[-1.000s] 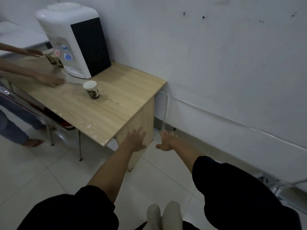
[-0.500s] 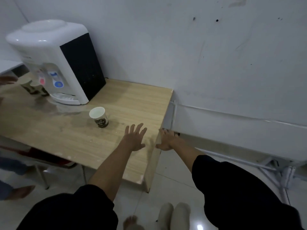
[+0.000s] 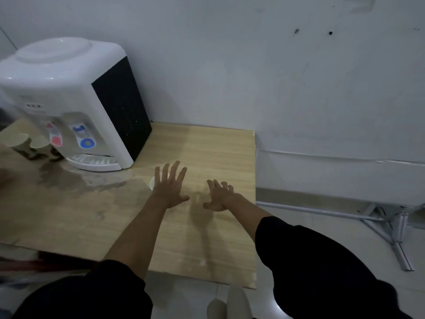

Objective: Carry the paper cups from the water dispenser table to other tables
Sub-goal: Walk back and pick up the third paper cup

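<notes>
A white paper cup (image 3: 151, 183) stands on the wooden table (image 3: 207, 153); only a sliver of its rim shows past my left hand. My left hand (image 3: 169, 186) hovers over it, fingers spread, holding nothing. To the right, my right hand (image 3: 219, 195) is above the tabletop, fingers apart and empty. Two more paper cups (image 3: 27, 146) stand at the far left beside the white water dispenser (image 3: 69, 100).
Water is spilled on the table (image 3: 76, 180) in front of the dispenser's drip tray. The wall runs behind the table. A metal frame (image 3: 391, 229) lies on the tiled floor at the right. My feet (image 3: 227, 305) show below the table's near edge.
I have come closer to the table. Both hands moved forward from beyond its corner to above the top, and my left hand now covers the cup. The other person's arms left the view.
</notes>
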